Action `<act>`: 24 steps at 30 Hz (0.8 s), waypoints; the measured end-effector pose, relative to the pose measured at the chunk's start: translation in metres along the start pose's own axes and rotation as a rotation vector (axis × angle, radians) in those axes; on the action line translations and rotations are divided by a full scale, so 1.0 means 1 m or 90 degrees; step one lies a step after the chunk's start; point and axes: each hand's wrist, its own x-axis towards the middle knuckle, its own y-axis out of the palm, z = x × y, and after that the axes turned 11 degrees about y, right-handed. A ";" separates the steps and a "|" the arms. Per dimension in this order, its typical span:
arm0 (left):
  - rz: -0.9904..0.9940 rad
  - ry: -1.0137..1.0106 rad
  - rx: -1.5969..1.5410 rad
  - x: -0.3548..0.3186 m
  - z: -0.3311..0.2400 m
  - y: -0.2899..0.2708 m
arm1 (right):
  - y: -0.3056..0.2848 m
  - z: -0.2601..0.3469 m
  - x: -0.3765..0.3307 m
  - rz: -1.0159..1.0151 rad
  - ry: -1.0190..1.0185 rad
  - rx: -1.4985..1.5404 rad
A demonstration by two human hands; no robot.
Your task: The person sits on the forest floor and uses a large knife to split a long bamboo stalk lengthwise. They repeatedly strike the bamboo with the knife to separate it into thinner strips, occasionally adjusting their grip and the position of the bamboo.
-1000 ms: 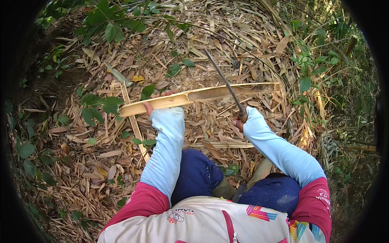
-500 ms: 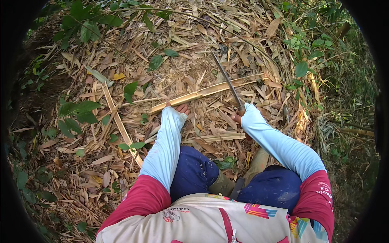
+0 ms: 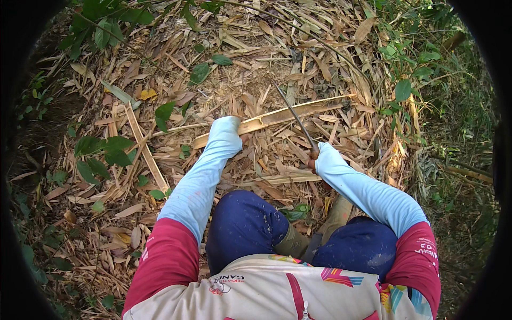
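Observation:
A split bamboo piece (image 3: 290,113) lies slantwise on the litter in front of me, its hollow inner side and a node showing. My left hand (image 3: 244,139) is at its left part, mostly hidden under the light blue sleeve; only a bit of finger shows, so its grip cannot be made out. In my right hand (image 3: 313,159) is the handle of a machete (image 3: 296,116), fingers closed round it. The long dark blade points away and to the left, crossing over the bamboo piece's middle.
Another narrow bamboo strip (image 3: 145,146) lies to the left. Dry leaves and bamboo shavings (image 3: 250,64) cover the ground. Leafy green stems (image 3: 104,154) stand at the left, and a thin branch (image 3: 320,40) arches across the far side. My bent knees (image 3: 248,221) are close below.
My left hand has moved from the bamboo piece's left end, fingers showing, up and over it toward the node. The machete has dipped slightly, with its tip a little lower and further left.

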 end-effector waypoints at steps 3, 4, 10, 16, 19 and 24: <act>0.085 0.026 0.072 0.008 0.000 -0.001 | 0.004 -0.007 0.007 0.015 -0.037 0.016; 0.108 0.011 0.063 0.012 -0.001 -0.002 | 0.006 -0.009 0.009 0.022 -0.053 0.020; 0.135 -0.058 -0.017 0.020 -0.007 -0.032 | 0.007 0.009 -0.002 0.011 -0.115 0.043; 0.020 -0.039 -0.058 0.034 0.018 -0.028 | 0.008 0.036 -0.007 -0.025 -0.162 0.002; 0.139 0.003 -0.004 0.060 0.042 -0.003 | 0.017 0.035 0.015 -0.083 -0.154 -0.083; 0.010 0.092 0.037 0.048 0.039 0.004 | 0.052 0.068 0.049 -0.140 -0.057 -0.113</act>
